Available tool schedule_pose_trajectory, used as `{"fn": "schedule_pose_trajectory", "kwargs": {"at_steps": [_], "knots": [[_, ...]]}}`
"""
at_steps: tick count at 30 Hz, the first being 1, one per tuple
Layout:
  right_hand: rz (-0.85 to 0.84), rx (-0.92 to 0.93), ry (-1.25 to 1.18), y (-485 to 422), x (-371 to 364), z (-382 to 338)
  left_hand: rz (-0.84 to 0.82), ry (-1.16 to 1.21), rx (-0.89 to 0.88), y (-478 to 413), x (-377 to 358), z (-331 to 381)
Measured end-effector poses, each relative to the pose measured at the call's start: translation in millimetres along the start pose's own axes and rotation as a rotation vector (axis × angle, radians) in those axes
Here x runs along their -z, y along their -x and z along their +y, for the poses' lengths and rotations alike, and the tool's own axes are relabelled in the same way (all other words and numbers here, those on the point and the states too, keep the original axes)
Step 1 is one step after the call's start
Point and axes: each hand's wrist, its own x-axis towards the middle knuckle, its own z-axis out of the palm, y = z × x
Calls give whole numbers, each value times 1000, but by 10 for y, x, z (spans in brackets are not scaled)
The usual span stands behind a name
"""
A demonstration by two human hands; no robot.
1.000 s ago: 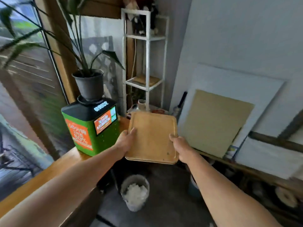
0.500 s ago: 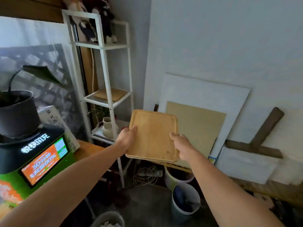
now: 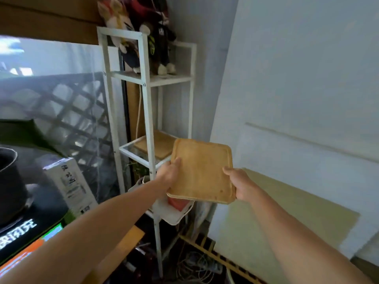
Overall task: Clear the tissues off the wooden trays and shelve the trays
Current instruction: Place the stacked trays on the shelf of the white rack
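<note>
I hold a bare wooden tray [image 3: 202, 171] flat in front of me, just right of the white metal shelf unit [image 3: 146, 111]. My left hand [image 3: 168, 175] grips its left edge with the thumb on top. My right hand [image 3: 242, 184] grips the right edge near the front corner. No tissues lie on this tray. Another wooden tray [image 3: 159, 143] rests on the unit's middle glass shelf, its right part hidden behind the held tray.
Plush toys [image 3: 141, 33] fill the top shelf. A white basket [image 3: 174, 214] with something red sits on the lower shelf. Boards [image 3: 287, 214] lean on the right wall. A white box [image 3: 68, 185] and a black pot [image 3: 10, 181] stand at left; cables lie on the floor.
The view has swung right and closer to the shelf unit. The tray, still in both hands, now sits level with the middle shelf; the bin with tissues has left the view.
</note>
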Motion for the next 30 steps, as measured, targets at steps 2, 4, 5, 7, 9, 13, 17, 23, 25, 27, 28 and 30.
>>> {"fn": "schedule_pose_trajectory", "kwargs": {"at_steps": [2, 4, 5, 7, 9, 13, 17, 23, 25, 27, 28, 30], "knots": [[-33, -16, 8, -333, -73, -136, 42, -31, 7, -245, -1, 45], [-62, -24, 55, -704, -140, -286, 75, -48, 19, -498, -32, 73], [-75, -21, 98, -902, -172, -372, 89, -41, 23, -628, -60, 78], [-87, 3, 214, -1318, -243, -551, 131, -25, 38, -883, -140, 105], [-123, 44, 310, -1732, -355, -735, 190, 19, 65, -1150, -221, 147], [-218, 135, 457, -2530, -748, -1095, 368, 141, 180, -1652, -266, 245], [-301, 186, 607, -3140, -1210, -1277, 502, 203, 253, -2079, -160, 237], [-370, 228, 736, -3782, -1840, -1271, 705, 49, 269, -2462, -102, 147], [-391, 226, 800, -3939, -2008, -1246, 770, -61, 335, -2572, -38, 121], [-420, 238, 843, -4071, -2159, -1229, 818, -94, 385, -2678, 37, 117], [-432, 248, 857, -4133, -2234, -1226, 826, -120, 408, -2738, 74, 112], [-451, 258, 872, -4241, -2368, -1232, 822, -165, 466, -2849, 147, 123]]}}
